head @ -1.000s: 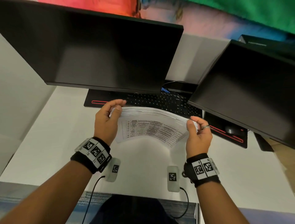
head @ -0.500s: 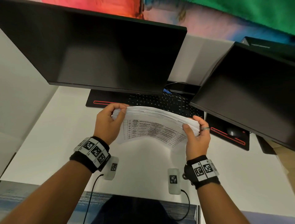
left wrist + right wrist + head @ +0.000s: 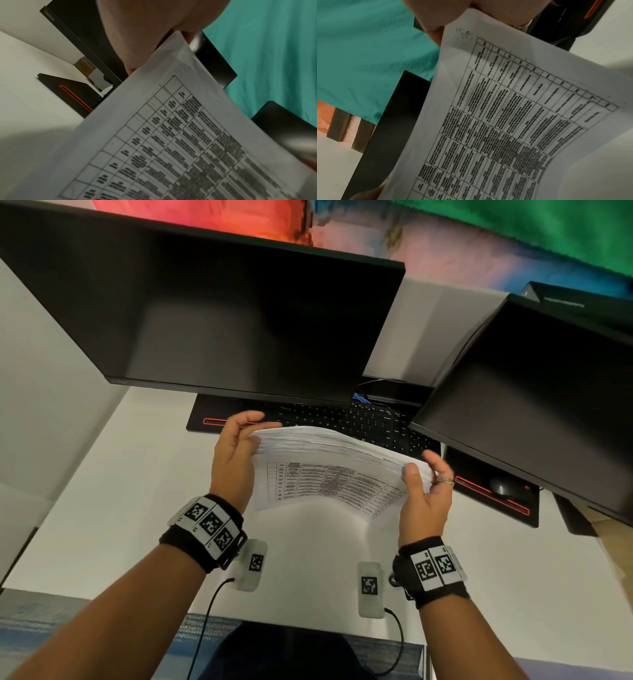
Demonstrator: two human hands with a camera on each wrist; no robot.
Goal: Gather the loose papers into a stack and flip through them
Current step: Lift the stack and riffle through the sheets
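Note:
A thick stack of white papers [image 3: 329, 460] printed with tables is held up above the white desk [image 3: 130, 491], bowed upward in the middle. My left hand [image 3: 239, 446] grips its left end, thumb near me and fingers curled over the far side. At the right end my right hand [image 3: 426, 474] holds the stack, thumb pressed on the near face and ringed fingers behind the edge. The sheet edges fan apart along the top. Both wrist views are filled by the printed near sheet [image 3: 180, 142] [image 3: 513, 115].
A black keyboard [image 3: 359, 419] lies just behind the papers under a large dark monitor [image 3: 222, 313]. A second dark monitor [image 3: 541, 402] hangs at the right over a mouse [image 3: 501, 485] on a red-trimmed mat [image 3: 496, 501]. Two tagged white devices [image 3: 370, 589] with cables lie near the front edge.
The stack has bowed more and its top edges have fanned out. My right thumb has slid along the right end while my right fingers have loosened behind it. Both hands stay in place.

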